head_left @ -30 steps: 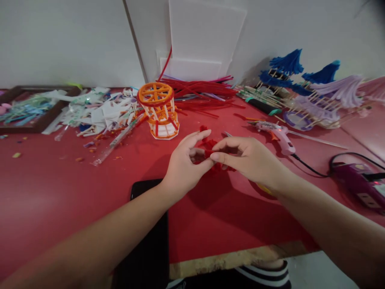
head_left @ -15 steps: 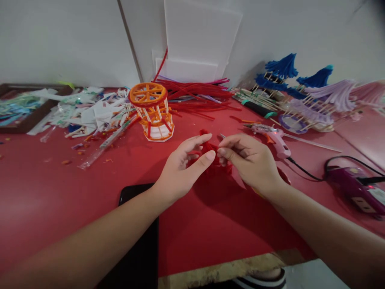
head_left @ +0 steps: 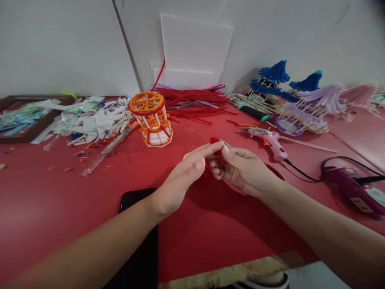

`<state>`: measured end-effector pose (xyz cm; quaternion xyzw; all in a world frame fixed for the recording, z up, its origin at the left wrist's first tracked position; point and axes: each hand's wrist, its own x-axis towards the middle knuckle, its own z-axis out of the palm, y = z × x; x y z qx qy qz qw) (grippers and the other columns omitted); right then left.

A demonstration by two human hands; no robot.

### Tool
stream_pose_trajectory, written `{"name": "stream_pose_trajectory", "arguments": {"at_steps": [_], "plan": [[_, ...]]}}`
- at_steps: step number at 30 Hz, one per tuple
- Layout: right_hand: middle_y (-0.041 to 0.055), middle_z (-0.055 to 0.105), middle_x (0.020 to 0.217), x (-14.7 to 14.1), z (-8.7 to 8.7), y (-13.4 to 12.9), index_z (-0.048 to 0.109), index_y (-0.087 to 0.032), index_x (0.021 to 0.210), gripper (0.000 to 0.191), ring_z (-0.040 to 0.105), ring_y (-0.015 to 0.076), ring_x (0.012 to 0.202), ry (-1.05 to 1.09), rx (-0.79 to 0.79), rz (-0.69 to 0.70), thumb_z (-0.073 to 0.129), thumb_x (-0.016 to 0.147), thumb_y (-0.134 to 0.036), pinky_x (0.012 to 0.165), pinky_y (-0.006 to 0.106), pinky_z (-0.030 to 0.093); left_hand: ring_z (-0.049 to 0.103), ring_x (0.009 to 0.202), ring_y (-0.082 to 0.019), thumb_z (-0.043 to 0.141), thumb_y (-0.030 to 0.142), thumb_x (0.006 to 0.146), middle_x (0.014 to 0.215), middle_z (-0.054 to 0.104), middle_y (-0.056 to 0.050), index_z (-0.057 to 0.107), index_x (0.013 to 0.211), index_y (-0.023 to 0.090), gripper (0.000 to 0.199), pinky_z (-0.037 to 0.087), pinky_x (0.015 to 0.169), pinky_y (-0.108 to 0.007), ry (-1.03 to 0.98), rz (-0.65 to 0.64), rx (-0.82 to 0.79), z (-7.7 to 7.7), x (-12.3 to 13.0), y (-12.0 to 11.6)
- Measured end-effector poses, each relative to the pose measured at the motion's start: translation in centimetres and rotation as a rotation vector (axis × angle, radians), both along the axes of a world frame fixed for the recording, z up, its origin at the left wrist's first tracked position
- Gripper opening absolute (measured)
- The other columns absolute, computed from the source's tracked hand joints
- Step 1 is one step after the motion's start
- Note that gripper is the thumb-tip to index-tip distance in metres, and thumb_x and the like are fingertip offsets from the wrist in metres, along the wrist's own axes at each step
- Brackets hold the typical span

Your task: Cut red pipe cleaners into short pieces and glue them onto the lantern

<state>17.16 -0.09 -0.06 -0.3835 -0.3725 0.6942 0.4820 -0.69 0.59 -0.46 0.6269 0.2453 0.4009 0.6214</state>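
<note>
My left hand [head_left: 179, 178] reaches in from the left, its fingers stretched out and the thumb held slightly apart. Its fingertips meet my right thumb beside a fuzzy red piece [head_left: 214, 140], which is mostly hidden behind the hands. My right hand [head_left: 245, 168] is closed in a pinch, and a thin grey pointed tool [head_left: 226, 143] shows past its thumb; the rest of the tool is covered. More red fuzzy material [head_left: 207, 173] lies in shadow under and between the hands.
An orange-and-white lantern-like frame [head_left: 150, 120] stands behind my left hand. Red pipe cleaners [head_left: 192, 98] lie at the back. To the right are a pink glue gun [head_left: 270, 142], a purple power strip [head_left: 355, 186] and small blue umbrella shapes [head_left: 275, 72]. A black phone-like slab [head_left: 138, 249] lies under my left forearm.
My left fingers have straightened and come together over the red piece. My right hand has turned, its thumb now uppermost against the left fingertips. The view has tilted slightly up.
</note>
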Motion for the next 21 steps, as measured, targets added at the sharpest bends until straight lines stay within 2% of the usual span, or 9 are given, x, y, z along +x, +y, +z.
{"name": "stream_pose_trajectory", "arguments": {"at_steps": [5, 8, 11, 14, 17, 21], "plan": [[-0.0034, 0.064, 0.063, -0.1, 0.2, 0.2, 0.070, -0.018, 0.073, 0.024, 0.058, 0.0054, 0.056, 0.174, -0.132, 0.098, 0.086, 0.068, -0.036, 0.055, 0.017, 0.049, 0.039, 0.142, -0.028, 0.050, 0.057, 0.091, 0.145, 0.056, -0.002, 0.066, 0.127, 0.031, 0.048, 0.028, 0.120, -0.043, -0.123, -0.048, -0.064, -0.1, 0.1, 0.0], [-0.0040, 0.063, 0.060, -0.1, -0.1, 0.3, 0.071, -0.017, 0.071, 0.023, 0.057, 0.0041, 0.054, 0.203, -0.139, 0.084, 0.088, 0.065, -0.031, 0.053, 0.015, 0.049, 0.047, 0.136, -0.028, 0.058, 0.054, 0.088, 0.139, 0.061, -0.006, 0.070, 0.121, 0.025, 0.046, 0.034, 0.115, -0.039, -0.211, -0.047, -0.154, 0.0, 0.5, 0.1], [-0.0037, 0.064, 0.060, -0.1, -0.4, 0.3, 0.071, -0.017, 0.068, 0.021, 0.058, 0.0037, 0.054, 0.195, -0.127, 0.072, 0.088, 0.064, -0.029, 0.052, 0.014, 0.048, 0.064, 0.109, -0.020, 0.073, 0.037, 0.081, 0.116, 0.073, -0.004, 0.075, 0.110, 0.027, 0.031, 0.047, 0.097, -0.030, -0.318, 0.032, -0.353, 0.3, 0.9, 0.4], [-0.0035, 0.066, 0.061, -0.2, -0.4, 0.1, 0.072, -0.017, 0.068, 0.021, 0.058, 0.0034, 0.053, 0.172, -0.128, 0.098, 0.089, 0.064, -0.030, 0.052, 0.014, 0.048, 0.066, 0.081, -0.012, 0.081, 0.024, 0.073, 0.087, 0.075, 0.000, 0.078, 0.095, 0.024, 0.022, 0.050, 0.083, -0.025, -0.342, 0.131, -0.513, 0.3, 1.2, 0.8], [-0.0037, 0.066, 0.061, -0.1, -0.5, 0.0, 0.073, -0.017, 0.070, 0.022, 0.059, 0.0031, 0.053, 0.168, -0.153, 0.157, 0.088, 0.065, -0.032, 0.052, 0.013, 0.048, 0.063, 0.068, -0.011, 0.082, 0.030, 0.072, 0.070, 0.071, 0.000, 0.077, 0.077, 0.019, 0.014, 0.050, 0.075, -0.026, -0.295, 0.071, -0.504, 0.1, 1.3, 1.0], [-0.0043, 0.068, 0.062, 0.1, -0.6, -0.1, 0.072, -0.018, 0.070, 0.021, 0.062, 0.0031, 0.053, 0.176, -0.195, 0.231, 0.088, 0.065, -0.030, 0.052, 0.012, 0.049, 0.061, 0.073, -0.011, 0.080, 0.034, 0.075, 0.074, 0.068, 0.000, 0.076, 0.071, 0.018, 0.016, 0.049, 0.079, -0.026, -0.203, 0.013, -0.379, -0.1, 0.9, 1.0]]}}
